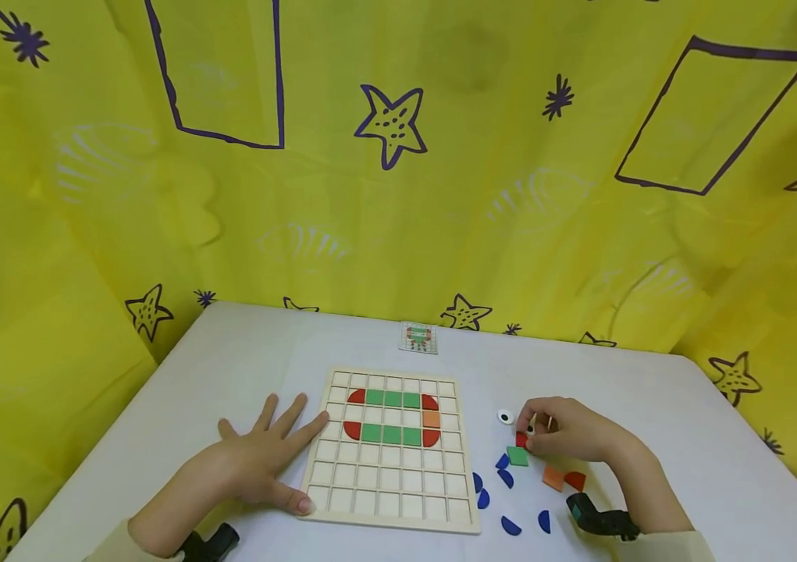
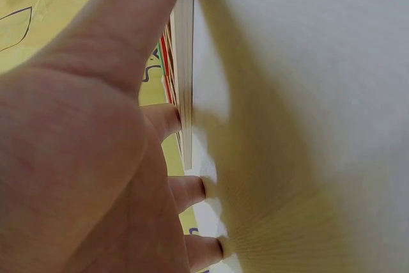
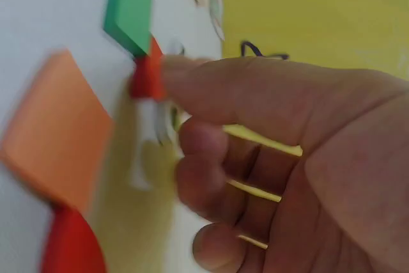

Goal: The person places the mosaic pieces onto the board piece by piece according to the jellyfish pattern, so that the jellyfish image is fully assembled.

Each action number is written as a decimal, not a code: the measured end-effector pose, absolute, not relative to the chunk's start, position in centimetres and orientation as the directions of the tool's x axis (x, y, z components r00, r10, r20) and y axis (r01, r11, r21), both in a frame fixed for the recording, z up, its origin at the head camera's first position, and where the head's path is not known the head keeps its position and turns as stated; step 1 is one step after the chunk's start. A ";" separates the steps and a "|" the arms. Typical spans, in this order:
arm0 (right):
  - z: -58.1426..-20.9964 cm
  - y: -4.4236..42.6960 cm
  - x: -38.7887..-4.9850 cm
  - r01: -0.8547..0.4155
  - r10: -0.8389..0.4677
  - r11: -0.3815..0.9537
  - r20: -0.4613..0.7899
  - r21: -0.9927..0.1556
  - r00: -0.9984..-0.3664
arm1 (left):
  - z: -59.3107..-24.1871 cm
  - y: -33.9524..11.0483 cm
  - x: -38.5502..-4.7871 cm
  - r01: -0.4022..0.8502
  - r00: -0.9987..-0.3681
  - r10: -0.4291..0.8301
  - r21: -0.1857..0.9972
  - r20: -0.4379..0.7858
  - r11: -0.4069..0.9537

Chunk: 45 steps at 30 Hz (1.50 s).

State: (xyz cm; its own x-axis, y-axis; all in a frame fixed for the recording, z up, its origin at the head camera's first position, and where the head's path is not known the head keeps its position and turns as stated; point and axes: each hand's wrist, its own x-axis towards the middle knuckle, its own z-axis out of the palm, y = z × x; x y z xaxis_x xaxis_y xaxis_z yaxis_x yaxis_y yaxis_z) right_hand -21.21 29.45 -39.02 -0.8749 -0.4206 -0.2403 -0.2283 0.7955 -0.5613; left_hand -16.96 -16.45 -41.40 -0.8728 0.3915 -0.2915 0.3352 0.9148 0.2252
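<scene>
From my head, I see my right hand [image 1: 567,428] pinching a small red piece [image 1: 521,440], its shape mostly hidden by my fingers, over the white tabletop [image 1: 250,351] to the right of the pale wooden grid board [image 1: 389,476]. My left hand [image 1: 254,464] lies relaxed and spread, thumb on the board's near left corner and a fingertip at its left edge, grasping nothing. Red, green and orange tiles form a ring in the grid's far half, its left side lacking a tile; beyond the board lies a small printed pattern card [image 1: 418,338]. I judge the step in hand as picking out the next piece; the move calls for lifting it straight up — free of the green square tile [image 1: 517,457] just beside it — and carrying it left, over the blue half-round pieces [image 1: 510,525] near the board's right edge, then turning it to suit a cell's raised ribs. The far side, between board and card, offers room for my wrist. From my left wrist, my thumb meets the board's edge and three fingertips reach down beside it, so it should stay steady. From my right wrist, my thumb presses the red piece, close against the green tile; the orange square tile [image 3: 61,129] stands apart, nearer the camera, touching a second red piece [image 3: 73,244].
</scene>
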 end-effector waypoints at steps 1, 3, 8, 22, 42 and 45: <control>-38.9 29.7 -21.1 -0.188 -0.389 0.808 -0.266 -0.559 -0.882 | -41.4 -16.4 -16.9 0.333 -0.873 0.390 0.225 -0.294 0.915; -38.7 30.0 -20.8 -0.103 -0.325 0.835 -0.332 -0.540 -0.886 | -41.3 -16.4 -16.9 0.328 -0.874 0.385 0.223 -0.298 0.918; -38.5 30.2 -20.2 0.009 -0.230 0.882 -0.448 -0.470 -0.864 | -41.3 -16.3 -16.8 0.342 -0.873 0.394 0.215 -0.286 0.915; -38.5 29.6 -20.8 -0.109 -0.317 0.850 -0.333 -0.516 -0.888 | -41.3 -16.7 -17.0 0.334 -0.871 0.398 0.245 -0.287 0.910; -39.2 27.9 -21.9 -0.230 -0.505 0.645 -0.181 -0.729 -0.844 | -41.1 -16.6 -16.7 0.337 -0.873 0.397 0.240 -0.283 0.911; -39.6 27.0 -21.9 -0.238 -0.512 0.621 -0.157 -0.747 -0.844 | -41.1 -16.5 -16.7 0.326 -0.870 0.393 0.249 -0.297 0.912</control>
